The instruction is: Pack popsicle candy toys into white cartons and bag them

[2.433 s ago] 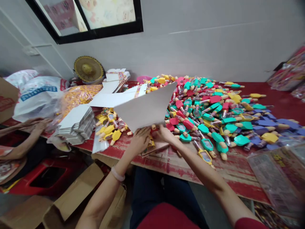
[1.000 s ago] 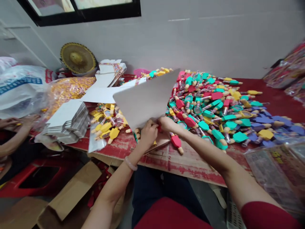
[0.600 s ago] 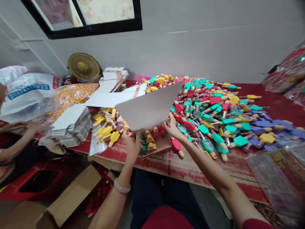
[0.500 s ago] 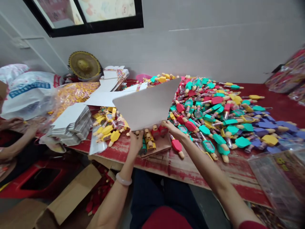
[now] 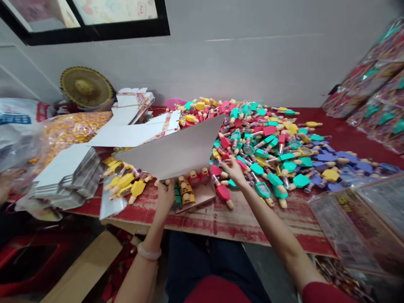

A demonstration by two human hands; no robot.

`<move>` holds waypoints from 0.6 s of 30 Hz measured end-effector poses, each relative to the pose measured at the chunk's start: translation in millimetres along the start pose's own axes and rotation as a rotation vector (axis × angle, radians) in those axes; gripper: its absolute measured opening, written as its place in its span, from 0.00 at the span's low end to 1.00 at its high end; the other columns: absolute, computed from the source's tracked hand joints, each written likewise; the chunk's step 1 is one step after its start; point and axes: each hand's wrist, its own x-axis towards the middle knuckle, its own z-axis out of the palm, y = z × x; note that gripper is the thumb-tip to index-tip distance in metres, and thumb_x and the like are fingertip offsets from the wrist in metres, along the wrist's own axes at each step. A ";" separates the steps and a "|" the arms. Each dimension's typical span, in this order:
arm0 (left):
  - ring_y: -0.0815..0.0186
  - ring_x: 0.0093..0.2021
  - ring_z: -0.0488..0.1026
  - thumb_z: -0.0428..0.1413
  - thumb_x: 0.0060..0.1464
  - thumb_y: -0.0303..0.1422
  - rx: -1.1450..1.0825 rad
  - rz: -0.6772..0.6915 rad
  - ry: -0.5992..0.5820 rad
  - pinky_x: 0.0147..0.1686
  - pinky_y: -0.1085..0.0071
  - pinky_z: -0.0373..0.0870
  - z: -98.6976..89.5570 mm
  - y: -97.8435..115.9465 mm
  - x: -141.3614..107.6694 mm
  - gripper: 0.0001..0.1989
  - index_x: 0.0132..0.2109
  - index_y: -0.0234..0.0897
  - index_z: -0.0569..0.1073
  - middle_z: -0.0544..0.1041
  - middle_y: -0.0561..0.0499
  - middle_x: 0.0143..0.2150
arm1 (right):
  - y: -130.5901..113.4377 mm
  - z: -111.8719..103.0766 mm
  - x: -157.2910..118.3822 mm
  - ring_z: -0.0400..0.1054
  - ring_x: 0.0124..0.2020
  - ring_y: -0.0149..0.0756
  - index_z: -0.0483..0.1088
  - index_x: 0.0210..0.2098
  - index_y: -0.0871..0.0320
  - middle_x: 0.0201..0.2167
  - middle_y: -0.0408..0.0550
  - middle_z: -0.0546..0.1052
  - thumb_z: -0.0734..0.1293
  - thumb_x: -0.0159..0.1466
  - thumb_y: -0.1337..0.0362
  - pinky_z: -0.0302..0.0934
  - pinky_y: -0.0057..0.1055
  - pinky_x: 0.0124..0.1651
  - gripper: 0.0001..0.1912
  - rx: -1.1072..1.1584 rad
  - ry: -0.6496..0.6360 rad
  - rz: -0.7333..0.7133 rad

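Note:
A large grey-white cardboard flap [image 5: 170,153] rises from a flat brown box base [image 5: 197,198], and several yellow and red candy toys [image 5: 187,183] stand in a row beneath it. My left hand [image 5: 164,198] grips the flap's lower edge from below. My right hand [image 5: 235,170] has its fingers spread, their tips at the flap's right corner. Right of it lies a large heap of teal, red, purple and yellow candy toys [image 5: 268,147]. Part of the base is hidden by the flap.
Yellow toys [image 5: 126,181] lie left of my hands, beside a stack of flat white cartons [image 5: 66,176]. A co-worker's hand [image 5: 9,181] shows at far left. The red-painted table [image 5: 347,126] has a front edge; an open cardboard box [image 5: 82,269] stands below it.
My hands have moved apart from their close grip, and the flap now stands open over the row of toys in the base. The whole view has shifted left.

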 end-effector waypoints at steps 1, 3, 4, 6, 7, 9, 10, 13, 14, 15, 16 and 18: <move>0.59 0.44 0.74 0.58 0.57 0.39 -0.013 -0.007 0.006 0.48 0.59 0.75 0.7 0.6 0.4 0.16 0.43 0.43 0.57 0.70 0.51 0.38 | 9.9 -16.5 7.7 0.71 0.52 0.47 0.69 0.50 0.60 0.49 0.59 0.77 0.70 0.58 0.49 0.64 0.43 0.56 0.26 -0.103 0.148 0.006; 0.59 0.46 0.74 0.59 0.56 0.39 -0.031 -0.017 0.020 0.49 0.60 0.75 2.5 4.0 0.4 0.17 0.44 0.43 0.58 0.72 0.50 0.40 | 26.0 -45.2 23.5 0.67 0.57 0.54 0.68 0.49 0.61 0.51 0.63 0.75 0.71 0.55 0.54 0.60 0.48 0.60 0.26 -0.279 0.263 0.036; 0.58 0.47 0.74 0.59 0.56 0.38 -0.038 -0.020 0.023 0.50 0.60 0.74 3.4 6.1 0.2 0.17 0.44 0.42 0.58 0.72 0.49 0.41 | 31.0 -55.7 30.5 0.66 0.58 0.56 0.68 0.46 0.60 0.50 0.63 0.75 0.72 0.53 0.56 0.59 0.49 0.61 0.24 -0.349 0.241 0.046; 0.58 0.48 0.74 0.58 0.56 0.38 -0.048 -0.031 0.019 0.51 0.59 0.74 4.9 9.8 -0.5 0.16 0.44 0.42 0.58 0.73 0.48 0.41 | 34.1 -67.8 39.9 0.67 0.55 0.56 0.68 0.38 0.58 0.43 0.59 0.76 0.74 0.50 0.59 0.60 0.48 0.59 0.19 -0.455 0.137 0.044; 0.58 0.48 0.74 0.58 0.56 0.38 -0.054 -0.037 0.015 0.52 0.59 0.74 5.4 11.1 -0.9 0.16 0.45 0.42 0.58 0.73 0.48 0.42 | 32.4 -69.8 41.2 0.69 0.51 0.54 0.66 0.35 0.56 0.39 0.55 0.76 0.74 0.49 0.59 0.62 0.46 0.57 0.17 -0.482 0.101 0.036; 0.58 0.48 0.74 0.58 0.56 0.38 -0.068 -0.040 0.009 0.53 0.58 0.73 6.0 12.9 -2.2 0.16 0.45 0.43 0.58 0.73 0.48 0.42 | 23.9 -67.9 36.1 0.71 0.43 0.47 0.63 0.35 0.54 0.34 0.48 0.74 0.73 0.50 0.59 0.66 0.43 0.50 0.18 -0.408 0.118 0.010; 0.58 0.49 0.74 0.58 0.56 0.37 -0.074 -0.040 0.014 0.54 0.58 0.73 6.2 13.8 -3.1 0.16 0.45 0.43 0.58 0.73 0.48 0.43 | 17.9 -64.9 29.7 0.71 0.39 0.44 0.61 0.36 0.53 0.33 0.45 0.73 0.72 0.50 0.59 0.67 0.41 0.46 0.19 -0.315 0.158 -0.007; 0.57 0.52 0.73 0.58 0.55 0.34 -0.076 -0.059 0.035 0.59 0.57 0.69 6.2 17.1 -5.7 0.15 0.44 0.42 0.58 0.73 0.46 0.46 | -3.9 -50.6 -2.0 0.69 0.29 0.36 0.57 0.42 0.51 0.32 0.38 0.71 0.70 0.52 0.57 0.67 0.33 0.30 0.23 0.185 0.215 -0.052; 0.57 0.53 0.72 0.58 0.56 0.33 -0.076 -0.072 0.033 0.59 0.57 0.68 6.0 18.6 -6.5 0.15 0.44 0.42 0.58 0.73 0.45 0.47 | -11.3 -44.6 -15.0 0.69 0.28 0.34 0.57 0.43 0.50 0.33 0.38 0.71 0.71 0.52 0.57 0.67 0.31 0.27 0.24 0.360 0.165 -0.048; 0.58 0.53 0.72 0.57 0.56 0.33 -0.078 -0.084 0.024 0.59 0.57 0.68 5.7 19.9 -7.2 0.15 0.44 0.42 0.58 0.72 0.45 0.48 | -18.1 -38.0 -28.3 0.69 0.28 0.34 0.57 0.44 0.50 0.34 0.37 0.72 0.72 0.51 0.58 0.66 0.29 0.25 0.25 0.508 0.080 -0.025; 0.58 0.53 0.72 0.57 0.57 0.33 -0.082 -0.094 0.009 0.59 0.58 0.69 5.4 21.2 -7.9 0.14 0.45 0.42 0.58 0.72 0.45 0.49 | -24.0 -30.9 -41.3 0.70 0.28 0.33 0.58 0.45 0.49 0.35 0.37 0.73 0.73 0.51 0.58 0.67 0.29 0.24 0.27 0.624 -0.025 0.015; 0.59 0.51 0.73 0.56 0.58 0.34 -0.088 -0.101 -0.017 0.57 0.59 0.70 4.9 22.8 -9.2 0.14 0.46 0.42 0.58 0.73 0.45 0.48 | -31.7 -15.5 -64.7 0.70 0.28 0.33 0.61 0.46 0.49 0.35 0.37 0.74 0.74 0.49 0.60 0.69 0.29 0.25 0.27 0.759 -0.213 0.115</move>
